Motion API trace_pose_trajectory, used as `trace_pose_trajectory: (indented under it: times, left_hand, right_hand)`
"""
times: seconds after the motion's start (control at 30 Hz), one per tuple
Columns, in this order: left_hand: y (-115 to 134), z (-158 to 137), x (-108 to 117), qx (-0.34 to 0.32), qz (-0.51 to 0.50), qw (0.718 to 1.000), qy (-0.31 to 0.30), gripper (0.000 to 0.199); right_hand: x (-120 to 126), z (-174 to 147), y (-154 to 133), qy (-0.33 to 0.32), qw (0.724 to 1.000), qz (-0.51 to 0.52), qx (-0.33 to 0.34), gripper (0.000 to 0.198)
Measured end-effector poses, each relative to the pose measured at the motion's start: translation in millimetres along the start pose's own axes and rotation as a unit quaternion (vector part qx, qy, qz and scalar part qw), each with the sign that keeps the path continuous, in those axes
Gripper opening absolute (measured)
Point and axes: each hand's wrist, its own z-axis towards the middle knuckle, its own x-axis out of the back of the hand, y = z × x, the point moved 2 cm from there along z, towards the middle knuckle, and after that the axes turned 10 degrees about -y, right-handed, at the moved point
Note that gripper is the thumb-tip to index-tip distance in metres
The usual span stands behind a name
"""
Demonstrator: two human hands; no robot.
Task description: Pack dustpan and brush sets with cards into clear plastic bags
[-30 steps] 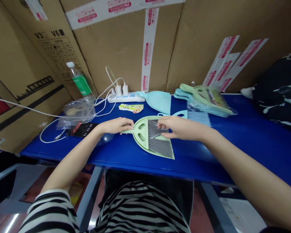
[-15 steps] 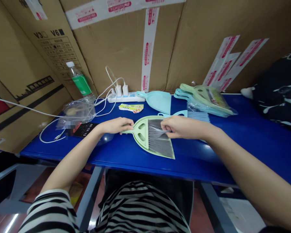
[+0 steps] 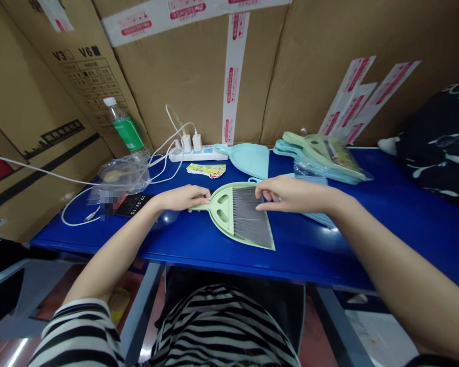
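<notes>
My left hand (image 3: 187, 198) is closed around the handles of a green dustpan (image 3: 272, 243) and the green hand brush (image 3: 224, 206) nested in it. The brush's grey bristles (image 3: 250, 219) fan out flat across the pan toward its wide edge. Over the far corner of the bristles hovers my right hand (image 3: 277, 193), thumb and fingers apart with nothing between them. Partly behind that hand, a light blue hand brush (image 3: 319, 219) lies on the table. A light blue dustpan (image 3: 250, 159) rests farther back.
On the blue table (image 3: 214, 252), bagged green and blue dustpan sets (image 3: 325, 155) lie at back right. A white power strip (image 3: 199, 154), paper labels (image 3: 206, 170), a bottle (image 3: 127, 130), a plastic bag (image 3: 120, 178) and a phone (image 3: 132, 205) occupy the left. Cardboard (image 3: 191, 76) stands behind.
My right hand has let go of the pinched bristles and its fingers have spread. The bristles now lie straight and flat in the dustpan. My left hand keeps its hold.
</notes>
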Motion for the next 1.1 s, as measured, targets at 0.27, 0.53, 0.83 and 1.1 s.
trace_pose_trajectory:
  times: [0.27,0.53,0.83,1.1]
  left_hand:
    - [-1.9,0.0,-0.8,0.001,-0.009,1.0,-0.001,0.028]
    - [-1.1,-0.2,-0.8,-0.001,-0.006,1.0,0.002,0.026]
    - [0.3,-0.1,-0.7,0.003,0.001,1.0,0.003,0.025]
    - [1.0,-0.5,-1.1,0.004,-0.001,1.0,0.002,0.025]
  right_hand:
    - [-7.5,5.6,-10.5,-0.019,0.998,-0.064,-0.011,0.019]
    - [1.9,1.6,10.4,0.038,0.993,-0.098,-0.058,0.015]
    - [-10.1,10.0,0.7,0.01,0.998,-0.061,0.014,0.01]
    - [7.9,-1.5,18.8,0.068,0.988,-0.115,-0.077,0.014]
